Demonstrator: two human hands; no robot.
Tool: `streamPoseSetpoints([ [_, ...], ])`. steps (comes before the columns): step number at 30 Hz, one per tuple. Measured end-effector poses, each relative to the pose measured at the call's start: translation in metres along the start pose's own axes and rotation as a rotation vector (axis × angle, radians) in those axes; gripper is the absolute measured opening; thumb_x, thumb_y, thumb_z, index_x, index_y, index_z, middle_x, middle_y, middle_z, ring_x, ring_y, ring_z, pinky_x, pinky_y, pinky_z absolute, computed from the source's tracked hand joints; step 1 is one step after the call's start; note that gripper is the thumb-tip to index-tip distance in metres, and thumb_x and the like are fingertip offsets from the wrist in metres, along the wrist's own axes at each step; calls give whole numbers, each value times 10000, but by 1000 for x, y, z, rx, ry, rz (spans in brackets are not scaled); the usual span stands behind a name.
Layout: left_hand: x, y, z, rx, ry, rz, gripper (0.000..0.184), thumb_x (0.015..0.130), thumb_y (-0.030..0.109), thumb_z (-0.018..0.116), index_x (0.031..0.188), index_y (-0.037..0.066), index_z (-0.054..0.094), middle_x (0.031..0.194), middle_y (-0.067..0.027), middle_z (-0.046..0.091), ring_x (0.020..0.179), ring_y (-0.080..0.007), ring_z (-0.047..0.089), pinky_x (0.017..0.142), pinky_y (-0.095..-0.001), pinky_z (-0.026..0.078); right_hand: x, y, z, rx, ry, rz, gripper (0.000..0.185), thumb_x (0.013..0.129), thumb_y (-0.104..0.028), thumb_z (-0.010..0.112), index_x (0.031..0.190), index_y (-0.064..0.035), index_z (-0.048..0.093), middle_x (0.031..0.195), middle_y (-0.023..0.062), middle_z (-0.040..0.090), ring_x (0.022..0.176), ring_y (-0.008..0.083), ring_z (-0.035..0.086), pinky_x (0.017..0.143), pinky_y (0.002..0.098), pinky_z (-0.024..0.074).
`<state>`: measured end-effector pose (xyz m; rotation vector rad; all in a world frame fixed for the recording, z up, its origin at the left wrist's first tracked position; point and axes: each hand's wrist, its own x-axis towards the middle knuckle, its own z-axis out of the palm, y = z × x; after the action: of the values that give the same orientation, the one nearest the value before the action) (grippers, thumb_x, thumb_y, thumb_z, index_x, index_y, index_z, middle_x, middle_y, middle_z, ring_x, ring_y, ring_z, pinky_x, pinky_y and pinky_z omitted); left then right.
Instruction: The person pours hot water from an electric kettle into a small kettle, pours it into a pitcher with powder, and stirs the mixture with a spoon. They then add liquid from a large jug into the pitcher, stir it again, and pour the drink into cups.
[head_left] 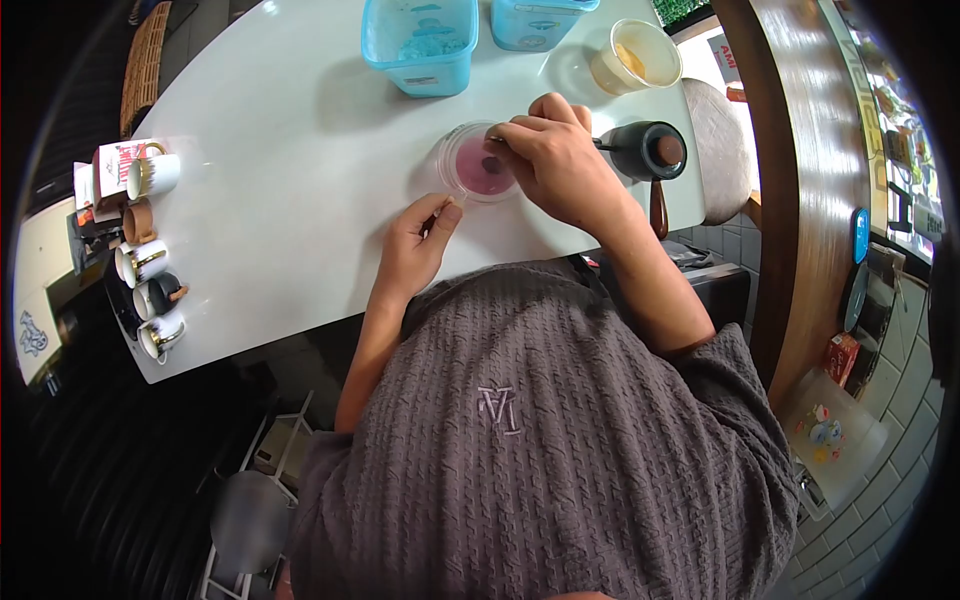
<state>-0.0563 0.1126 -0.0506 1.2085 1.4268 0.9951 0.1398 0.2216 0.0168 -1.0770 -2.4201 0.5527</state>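
A clear round cup (447, 163) with pink liquid (478, 178) in it stands on the white table. My left hand (416, 245) is closed at its near rim, thumb and forefinger pinching the edge. Above the cup's right side, my right hand (560, 155) is curled around a thin dark utensil that looks like a spoon (603, 146). Its handle end sticks out to the right of the hand. A dark tip shows in the pink liquid; my fingers hide the part between.
Two blue tubs (420, 78) stand at the back, one holding pale blue bits. At right are a clear tub with yellow contents (645, 65) and a dark green pot (640, 150) with a brown handle. Several mugs (150, 175) line the left edge of the table (290, 230).
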Motion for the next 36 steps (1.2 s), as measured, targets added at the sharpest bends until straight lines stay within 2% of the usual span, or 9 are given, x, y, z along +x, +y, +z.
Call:
streamPoseSetpoints([
  [10, -4, 17, 5, 51, 17, 46, 234, 914, 219, 647, 971, -8, 641, 683, 15, 533, 600, -50, 415, 545, -220, 367, -9, -3, -11, -85, -82, -11, 159, 818, -156, 663, 976, -138, 672, 921, -24, 663, 939, 222, 511, 843, 375, 355],
  [12, -5, 17, 3, 87, -47, -26, 285, 936, 260, 619, 1022, -11, 639, 794, 29, 582, 691, -44, 463, 635, -204, 411, -11, -3, -11, -131, -32, -2, 171, 825, -151, 658, 996, -148, 668, 950, -27, 655, 943, 220, 506, 840, 375, 352],
  [19, -8, 23, 4, 92, -62, -80, 286, 931, 257, 627, 1024, -13, 636, 768, 31, 579, 683, -40, 459, 632, -200, 408, -22, -4, -13, -37, -34, -9, 174, 832, -140, 650, 1004, -156, 668, 961, -28, 655, 945, 213, 495, 844, 369, 349],
  [22, -11, 24, 6, 106, -48, -45, 290, 927, 263, 632, 1006, -16, 638, 756, 26, 574, 674, -42, 455, 624, -202, 409, -25, -4, -15, -74, -69, -29, 178, 832, -141, 649, 1008, -155, 669, 971, -33, 656, 947, 212, 491, 845, 362, 347],
  [28, -15, 34, 12, 124, -22, 47, 288, 915, 267, 646, 987, -12, 646, 734, 11, 573, 631, -50, 444, 578, -218, 401, -32, -12, -9, -48, -45, -4, 125, 849, -157, 646, 962, -106, 660, 896, 14, 653, 902, 223, 513, 833, 367, 358],
  [30, -15, 40, 10, 188, -66, 30, 253, 912, 231, 636, 979, -13, 643, 794, -98, 639, 637, -131, 533, 594, -271, 442, -37, -13, -4, 36, -51, 90, 112, 854, -162, 645, 937, -87, 656, 864, 30, 649, 872, 223, 527, 823, 372, 364],
  [34, -17, 37, 11, 173, -47, 37, 249, 907, 226, 640, 988, -10, 650, 805, -106, 648, 650, -134, 552, 609, -264, 452, -39, -15, -1, 22, 16, 89, 97, 855, -149, 641, 929, -91, 660, 866, 16, 651, 872, 218, 533, 819, 371, 365],
  [36, -17, 35, 12, 168, -44, 12, 249, 902, 227, 646, 986, -7, 658, 826, -123, 662, 666, -147, 574, 620, -264, 460, -38, -12, -4, -54, -5, 28, 209, 785, -118, 666, 994, -117, 654, 945, -8, 660, 917, 236, 519, 830, 393, 365],
])
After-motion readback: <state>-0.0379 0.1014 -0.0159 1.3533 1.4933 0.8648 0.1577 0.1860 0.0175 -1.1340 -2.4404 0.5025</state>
